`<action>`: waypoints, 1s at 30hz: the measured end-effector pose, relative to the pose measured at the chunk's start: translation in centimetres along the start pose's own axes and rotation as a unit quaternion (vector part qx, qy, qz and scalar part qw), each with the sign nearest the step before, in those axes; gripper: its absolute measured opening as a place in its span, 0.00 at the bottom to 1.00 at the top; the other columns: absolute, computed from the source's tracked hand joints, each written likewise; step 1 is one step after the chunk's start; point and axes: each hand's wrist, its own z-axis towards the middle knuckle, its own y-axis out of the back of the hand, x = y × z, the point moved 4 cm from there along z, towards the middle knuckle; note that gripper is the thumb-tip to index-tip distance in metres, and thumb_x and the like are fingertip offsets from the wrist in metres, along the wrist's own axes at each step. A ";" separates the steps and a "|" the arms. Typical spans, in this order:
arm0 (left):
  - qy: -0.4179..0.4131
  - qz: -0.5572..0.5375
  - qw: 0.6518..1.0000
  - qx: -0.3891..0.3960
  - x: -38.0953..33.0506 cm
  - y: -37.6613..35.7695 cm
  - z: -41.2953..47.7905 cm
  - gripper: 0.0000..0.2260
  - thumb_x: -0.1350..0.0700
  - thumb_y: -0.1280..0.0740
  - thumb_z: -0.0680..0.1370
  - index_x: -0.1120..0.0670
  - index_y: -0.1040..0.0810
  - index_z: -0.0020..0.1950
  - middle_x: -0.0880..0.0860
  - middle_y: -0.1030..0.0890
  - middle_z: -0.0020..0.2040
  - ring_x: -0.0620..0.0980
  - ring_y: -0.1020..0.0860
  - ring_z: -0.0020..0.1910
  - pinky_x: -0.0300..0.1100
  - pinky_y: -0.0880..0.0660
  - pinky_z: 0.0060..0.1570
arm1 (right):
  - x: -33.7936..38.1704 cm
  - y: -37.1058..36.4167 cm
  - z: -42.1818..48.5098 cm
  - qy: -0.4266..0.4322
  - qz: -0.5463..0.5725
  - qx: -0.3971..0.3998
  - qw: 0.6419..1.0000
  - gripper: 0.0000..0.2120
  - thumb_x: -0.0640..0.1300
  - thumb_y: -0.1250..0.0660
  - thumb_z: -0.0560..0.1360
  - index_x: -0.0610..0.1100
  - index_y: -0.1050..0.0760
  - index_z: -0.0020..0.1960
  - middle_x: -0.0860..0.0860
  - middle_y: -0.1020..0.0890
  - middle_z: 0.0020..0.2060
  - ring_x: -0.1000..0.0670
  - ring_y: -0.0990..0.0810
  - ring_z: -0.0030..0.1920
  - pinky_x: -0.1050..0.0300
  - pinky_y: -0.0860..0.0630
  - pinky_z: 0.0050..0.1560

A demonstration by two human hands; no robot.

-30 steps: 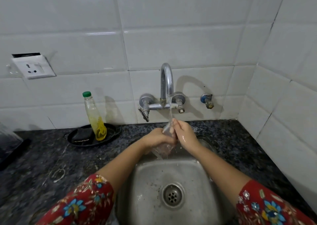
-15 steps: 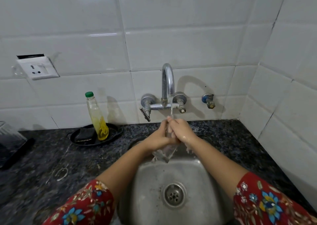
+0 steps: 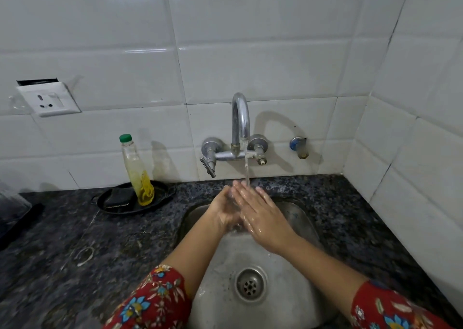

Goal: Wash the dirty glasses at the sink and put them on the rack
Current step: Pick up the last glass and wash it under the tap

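Both my hands meet under the running tap, above the back of the steel sink. My left hand is cupped, and my right hand lies flat against it with fingers stretched out. A clear glass is pressed between the palms and almost entirely hidden; only a wet, glassy blur shows there. The water stream lands on my right fingertips. No rack is in view.
A soap bottle with yellow liquid stands on a black dish with a dark scrubber, left of the sink. A wall socket is at far left. A clear container sits at the left edge. White tiled walls close in behind and on the right.
The glass stuck out below my hands before; now the palms close flat around it. My right hand has turned flatter and slid forward over the left.
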 end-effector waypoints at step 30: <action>-0.087 0.327 0.940 0.040 -0.6 -1.0 -2.0 0.20 0.52 0.23 0.64 0.56 0.18 0.54 0.56 0.17 0.50 0.56 0.20 0.49 0.54 0.25 0.60 | -0.2 -1.7 -1.8 -0.360 0.707 0.159 0.588 0.13 0.36 0.28 0.65 0.38 0.23 0.50 0.44 0.18 0.38 0.48 0.18 0.34 0.60 0.21 0.33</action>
